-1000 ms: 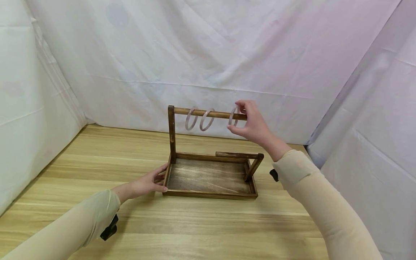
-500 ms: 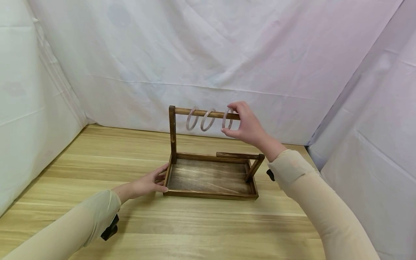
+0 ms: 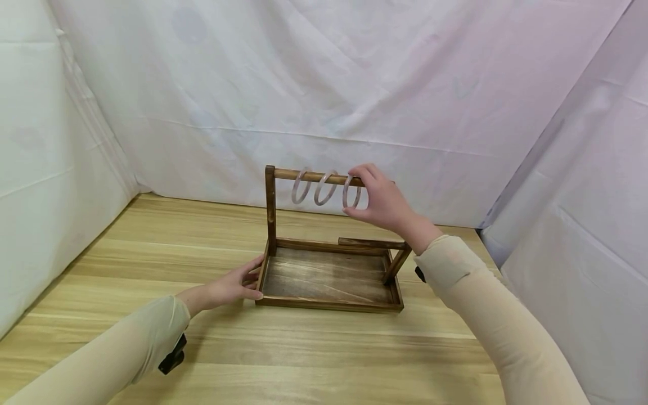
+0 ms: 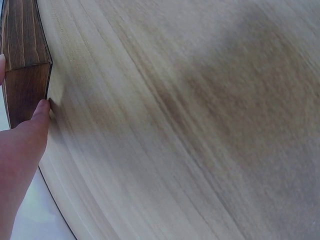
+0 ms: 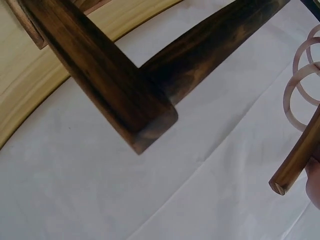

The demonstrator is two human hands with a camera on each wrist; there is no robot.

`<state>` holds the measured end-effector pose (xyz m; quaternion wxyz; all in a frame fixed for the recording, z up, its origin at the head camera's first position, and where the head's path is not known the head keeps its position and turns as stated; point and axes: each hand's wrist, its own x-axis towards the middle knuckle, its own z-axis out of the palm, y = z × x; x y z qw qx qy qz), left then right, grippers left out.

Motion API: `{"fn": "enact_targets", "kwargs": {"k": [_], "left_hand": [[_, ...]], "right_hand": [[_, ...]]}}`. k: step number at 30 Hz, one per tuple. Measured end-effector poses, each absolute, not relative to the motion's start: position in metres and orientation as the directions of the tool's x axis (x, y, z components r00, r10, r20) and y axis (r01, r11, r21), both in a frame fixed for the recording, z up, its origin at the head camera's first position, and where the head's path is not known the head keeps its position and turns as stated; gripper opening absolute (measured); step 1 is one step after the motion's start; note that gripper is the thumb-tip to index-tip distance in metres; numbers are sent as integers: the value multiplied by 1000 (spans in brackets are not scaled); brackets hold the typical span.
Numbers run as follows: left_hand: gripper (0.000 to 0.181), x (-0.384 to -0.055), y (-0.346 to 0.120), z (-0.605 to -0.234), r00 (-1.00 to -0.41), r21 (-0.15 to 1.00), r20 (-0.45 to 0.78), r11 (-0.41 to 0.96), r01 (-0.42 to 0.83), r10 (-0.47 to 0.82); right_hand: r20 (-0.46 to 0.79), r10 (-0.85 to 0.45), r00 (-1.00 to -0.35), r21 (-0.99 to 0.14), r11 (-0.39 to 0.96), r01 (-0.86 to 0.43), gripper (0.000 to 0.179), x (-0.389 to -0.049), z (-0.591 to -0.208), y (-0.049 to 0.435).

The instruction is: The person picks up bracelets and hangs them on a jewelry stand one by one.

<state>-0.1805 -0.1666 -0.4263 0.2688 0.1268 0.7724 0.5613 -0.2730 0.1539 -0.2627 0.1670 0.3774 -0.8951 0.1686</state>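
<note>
In the head view my right hand [image 3: 385, 197] pinches a pale, translucent bangle [image 3: 345, 194] between thumb below and fingers above. That bangle encircles the upper bar [image 3: 284, 174] of a dark wooden display stand [image 3: 329, 305], near the bar's free right end. Two similar bangles hang to its left, a middle bangle [image 3: 317, 194] and a left bangle [image 3: 294, 191]. My left hand [image 3: 228, 288] rests against the left wall of the stand's tray base, thumb by the front corner. In the left wrist view a fingertip touches the tray corner [image 4: 27, 92].
A shorter, lower bar [image 3: 372, 243] rises from the stand's right post [image 3: 396, 264]. The stand sits on a light wood-grain table [image 3: 283, 354]. White cloth [image 3: 344, 84] hangs behind and on both sides. In the right wrist view the upper bar's free end [image 5: 280, 187] shows.
My right hand has slid leftward along the upper bar with the bangle, bringing it nearer the other two, and lowered slightly. The left hand stays against the tray.
</note>
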Motion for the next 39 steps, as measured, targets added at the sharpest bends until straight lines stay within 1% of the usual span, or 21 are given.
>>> {"fn": "enact_targets", "kwargs": {"k": [6,9,26,30,33,36,37,39], "left_hand": [[93,-180,-166,-425,-822,935,-273,341,-104,500],[94,-180,-166,-425,-822,936,-272,334,-106,500],[95,-182,-165,-427,-824,940,-261,327,-98,502],[94,-184,-165,-426,-823,935,-267,343,-94,502],[94,-185,-166,-423,-836,925,-263,372,-76,482],[93,-186,-168,-417,-874,901,-219,433,-11,434],[93,-187,-169,-414,-892,887,-200,462,11,405],[91,-187,-170,-407,-924,848,-152,526,61,351]], "right_hand": [[461,-646,-608,-77,654,-753,65,-274,-265,153],[468,-650,-599,-49,658,-751,65,-274,-265,152],[411,-607,-680,-121,703,-701,71,-273,-265,150],[391,-595,-703,-137,717,-683,78,-273,-264,151],[402,-593,-697,-134,716,-686,85,-273,-265,153],[438,-578,-688,-131,716,-686,89,-272,-265,157],[445,-566,-694,-138,722,-678,90,-271,-265,159],[433,-534,-726,-166,744,-647,92,-268,-265,163]]}}
